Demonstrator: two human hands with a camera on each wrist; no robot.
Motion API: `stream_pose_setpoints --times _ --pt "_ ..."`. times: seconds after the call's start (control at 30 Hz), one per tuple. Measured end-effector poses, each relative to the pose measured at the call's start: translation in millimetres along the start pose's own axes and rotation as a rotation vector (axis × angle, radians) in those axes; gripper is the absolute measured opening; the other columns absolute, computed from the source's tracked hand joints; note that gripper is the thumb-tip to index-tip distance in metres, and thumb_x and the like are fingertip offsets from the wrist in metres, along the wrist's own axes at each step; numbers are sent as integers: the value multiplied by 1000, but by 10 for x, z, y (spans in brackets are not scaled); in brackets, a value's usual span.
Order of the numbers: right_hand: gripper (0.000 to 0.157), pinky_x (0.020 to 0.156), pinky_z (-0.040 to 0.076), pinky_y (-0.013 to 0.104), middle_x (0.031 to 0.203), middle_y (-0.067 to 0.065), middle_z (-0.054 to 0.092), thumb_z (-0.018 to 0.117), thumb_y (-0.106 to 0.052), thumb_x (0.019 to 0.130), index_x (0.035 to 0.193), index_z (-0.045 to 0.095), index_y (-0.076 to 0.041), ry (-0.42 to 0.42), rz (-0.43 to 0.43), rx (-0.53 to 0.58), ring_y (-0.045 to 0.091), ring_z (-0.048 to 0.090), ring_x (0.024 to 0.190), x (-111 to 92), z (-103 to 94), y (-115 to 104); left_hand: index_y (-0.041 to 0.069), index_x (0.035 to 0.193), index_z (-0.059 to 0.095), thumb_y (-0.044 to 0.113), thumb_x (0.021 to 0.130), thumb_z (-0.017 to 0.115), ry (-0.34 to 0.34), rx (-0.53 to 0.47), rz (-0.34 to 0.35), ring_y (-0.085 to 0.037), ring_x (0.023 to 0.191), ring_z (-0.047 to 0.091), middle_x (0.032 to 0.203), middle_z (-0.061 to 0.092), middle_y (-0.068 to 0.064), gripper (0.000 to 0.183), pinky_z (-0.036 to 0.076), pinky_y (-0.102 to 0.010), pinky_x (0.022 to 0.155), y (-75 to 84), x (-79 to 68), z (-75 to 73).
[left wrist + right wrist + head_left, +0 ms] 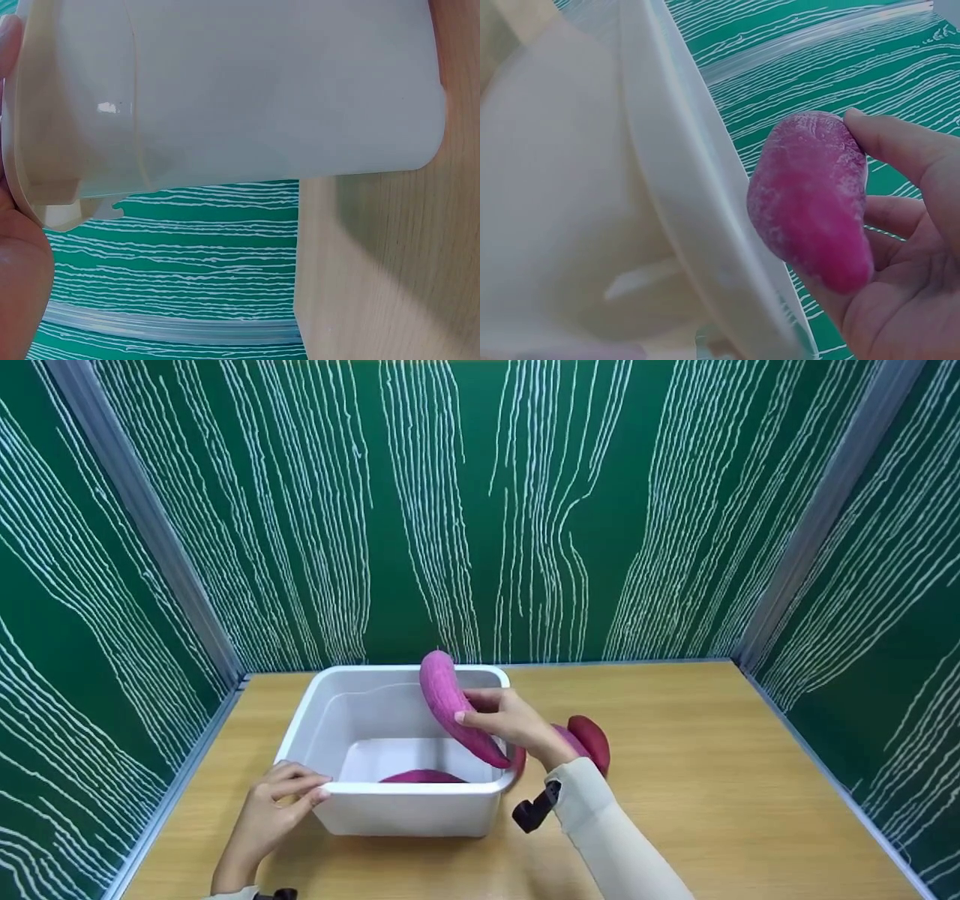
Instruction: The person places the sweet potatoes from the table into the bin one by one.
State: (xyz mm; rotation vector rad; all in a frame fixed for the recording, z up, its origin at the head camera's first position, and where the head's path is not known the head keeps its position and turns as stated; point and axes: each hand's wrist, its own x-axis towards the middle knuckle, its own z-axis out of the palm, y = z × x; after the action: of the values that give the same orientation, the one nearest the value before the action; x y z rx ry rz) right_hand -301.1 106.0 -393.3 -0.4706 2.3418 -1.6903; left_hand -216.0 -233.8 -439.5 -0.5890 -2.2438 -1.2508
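My right hand [514, 720] pinches a long, curved, pink-purple sweet potato [448, 694] between thumb and fingers. It is tilted over the right side of a white plastic bin [405, 810], its upper end pointing up and away. In the right wrist view the sweet potato [810, 202] shows end-on beside the bin's rim [697, 195]. My left hand [274, 802] grips the bin's rim at the near left corner, thumb and fingers on either side. Inside the bin, a dark pink piece [424, 776] lies low, mostly hidden by the near wall.
Right of the bin, a dark red rounded piece [590, 741] and a pink one [571, 739] lie on the wooden table [712, 780], partly behind my right hand. Green walls with white lines [480, 510] enclose the table's back and sides.
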Motion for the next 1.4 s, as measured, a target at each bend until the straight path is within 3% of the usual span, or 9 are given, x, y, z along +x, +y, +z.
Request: stream_pose_setpoints --times 0.17,0.57,0.63,0.8,0.9,1.1,1.27,1.4 --pt "56 90 50 37 120 8 64 73 -29 88 138 55 -8 -14 -14 -5 23 59 105 3 27 4 -3 82 76 -14 69 79 -6 9 -53 -13 78 56 79 67 -1 18 43 -11 73 112 12 -22" --pt "58 91 50 38 123 7 63 73 -30 89 140 53 -12 -31 -19 -14 24 58 106 4 72 18 2 82 77 -11 70 79 -1 21 -135 -11 80 55 80 67 6 18 43 -12 75 48 11 0" --pt "58 90 50 38 122 6 63 73 -31 88 140 53 -13 -33 -22 -18 23 59 106 1 73 17 1 82 77 -12 70 79 2 20 -119 -10 80 55 80 67 5 18 43 -11 75 38 9 3" --pt "57 91 49 37 121 7 63 72 -29 90 140 53 -10 -50 -43 -11 23 59 105 8 76 33 -5 81 75 -17 66 79 14 8 35 -13 78 55 78 67 -4 20 41 -11 74 18 1 3" --pt "56 91 49 37 124 10 62 71 -27 90 140 52 -6 -45 -43 -7 24 59 107 8 77 45 -6 81 74 -18 65 78 15 11 72 -14 78 55 78 66 -6 21 41 -11 73 27 3 1" --pt "58 91 50 36 132 20 56 71 -23 89 137 50 2 -35 -42 25 30 58 113 -28 60 23 -5 81 75 -18 65 79 12 22 56 -13 77 54 78 66 -6 20 41 -11 72 43 7 2" --pt "58 91 50 37 129 18 58 72 -24 89 137 51 0 -39 -40 28 28 59 112 -51 48 1 -5 81 75 -17 66 79 14 22 26 -14 78 54 78 66 -4 20 40 -10 73 40 2 7" --pt "58 91 49 37 125 16 61 72 -25 89 138 52 -1 -43 -47 21 27 59 112 -59 42 10 -2 82 76 -15 68 79 17 40 -38 -12 80 54 80 66 0 19 40 -8 76 17 -9 15"
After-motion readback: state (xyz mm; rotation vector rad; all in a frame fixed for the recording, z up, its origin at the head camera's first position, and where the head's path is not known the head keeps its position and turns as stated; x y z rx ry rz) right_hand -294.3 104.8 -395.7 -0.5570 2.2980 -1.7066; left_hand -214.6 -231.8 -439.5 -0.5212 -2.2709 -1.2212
